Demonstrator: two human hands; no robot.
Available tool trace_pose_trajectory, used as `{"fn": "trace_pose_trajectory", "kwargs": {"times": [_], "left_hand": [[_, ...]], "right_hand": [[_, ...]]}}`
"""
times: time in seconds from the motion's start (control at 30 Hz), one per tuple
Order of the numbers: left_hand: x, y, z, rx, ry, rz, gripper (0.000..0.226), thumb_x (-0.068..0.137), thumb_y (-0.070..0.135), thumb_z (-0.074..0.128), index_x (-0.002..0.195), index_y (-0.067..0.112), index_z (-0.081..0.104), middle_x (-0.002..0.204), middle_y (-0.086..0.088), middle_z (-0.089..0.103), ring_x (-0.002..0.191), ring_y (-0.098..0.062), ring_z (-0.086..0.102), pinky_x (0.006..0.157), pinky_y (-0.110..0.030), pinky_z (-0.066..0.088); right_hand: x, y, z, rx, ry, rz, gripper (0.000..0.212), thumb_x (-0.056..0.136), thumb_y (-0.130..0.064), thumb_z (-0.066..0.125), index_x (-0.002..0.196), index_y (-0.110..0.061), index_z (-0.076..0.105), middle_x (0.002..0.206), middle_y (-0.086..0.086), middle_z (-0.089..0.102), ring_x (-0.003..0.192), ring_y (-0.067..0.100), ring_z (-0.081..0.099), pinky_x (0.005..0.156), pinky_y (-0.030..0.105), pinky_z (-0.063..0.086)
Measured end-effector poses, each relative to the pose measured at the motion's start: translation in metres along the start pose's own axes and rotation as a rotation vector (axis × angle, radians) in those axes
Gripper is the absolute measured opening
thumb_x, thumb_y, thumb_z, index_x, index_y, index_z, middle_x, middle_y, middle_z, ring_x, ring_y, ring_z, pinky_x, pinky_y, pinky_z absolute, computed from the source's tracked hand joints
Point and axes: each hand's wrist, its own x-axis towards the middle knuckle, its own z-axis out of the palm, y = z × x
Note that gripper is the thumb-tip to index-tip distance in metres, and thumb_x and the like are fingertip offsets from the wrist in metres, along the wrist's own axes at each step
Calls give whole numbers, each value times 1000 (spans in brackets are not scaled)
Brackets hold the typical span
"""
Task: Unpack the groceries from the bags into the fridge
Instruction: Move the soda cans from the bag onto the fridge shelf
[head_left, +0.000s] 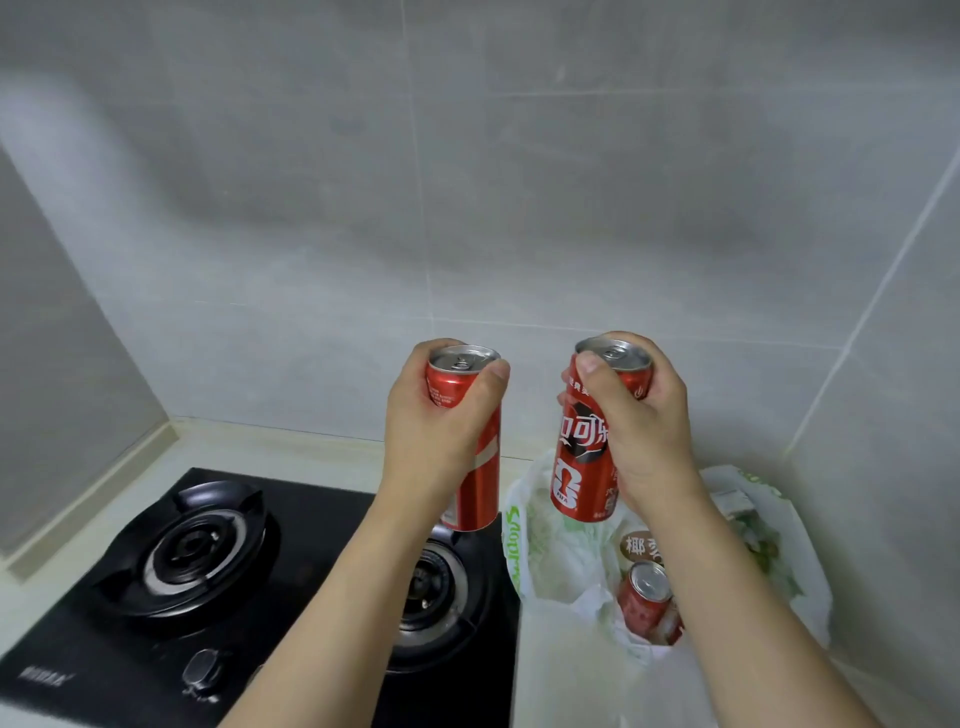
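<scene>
Left hand grips 1 tall red aluminium can; right hand, at 3 o'clock, grips another slim red soda can above the white plastic bag.

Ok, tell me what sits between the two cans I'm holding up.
Nothing. In the head view, the can in the left hand and the can in the right hand have only a bare gap, with grey wall tile behind.

1. Open air is seen above the gas hob and its raised burner rings.
2. The space behind and to both sides is closed off by the tiled walls.
3. The counter on the right is occupied by a plastic bag; its mouth is partly blocked by a red can.
</scene>
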Motion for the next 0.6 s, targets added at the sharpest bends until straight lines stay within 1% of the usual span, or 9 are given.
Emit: {"fn": "trace_pose_trajectory", "kwargs": {"times": [0.1,0.17,0.23,0.27,0.4,0.5,0.6], "left_hand": [[-8,6,-5,21,26,35,33,75,42,72,102,25,61,86,4,71,77,-19,71,73,-40,60],[-13,9,-8,37,55,52,30,76,39,72,101,26,61,86,6,71,76,-17,70,71,-36,60],[-17,11,-10,63,87,60,29,75,39,72,99,27,60,85,9,71,75,-14,70,70,-30,58],[-18,12,-11,75,104,57,31,74,41,72,99,27,60,85,8,71,75,-14,70,70,-30,58],[-26,15,-18,110,182,42,42,70,52,71,102,28,61,88,2,71,79,-22,71,75,-47,59],[-34,18,-26,137,239,41,44,71,52,71,104,26,60,90,-1,71,80,-25,71,75,-51,59],[-45,23,-37,170,311,33,41,71,51,71,102,28,61,89,-2,71,80,-26,71,74,-53,58]], "right_hand": [[-3,-2,4,17,-26,-15,30,69,-50,72,92,-32,65,92,5,72,84,28,71,83,54,57],[-4,-4,6,31,-58,-18,27,70,-49,72,91,-33,65,91,5,72,83,27,72,83,53,57],[-5,-4,9,39,-92,-26,26,70,-49,72,90,-34,65,92,5,72,84,26,71,83,51,58],[-6,-5,10,49,-109,-34,25,70,-48,72,89,-34,65,91,5,72,83,27,71,82,50,58],[-7,-6,15,90,-170,-35,21,69,-46,72,85,-34,66,89,7,72,82,29,71,78,48,58],[-7,-3,20,125,-221,-25,21,70,-44,73,86,-31,66,89,9,71,83,32,70,79,51,58],[-11,-1,31,171,-273,-15,22,70,-44,73,85,-29,67,89,10,71,83,33,70,79,53,57]]}}
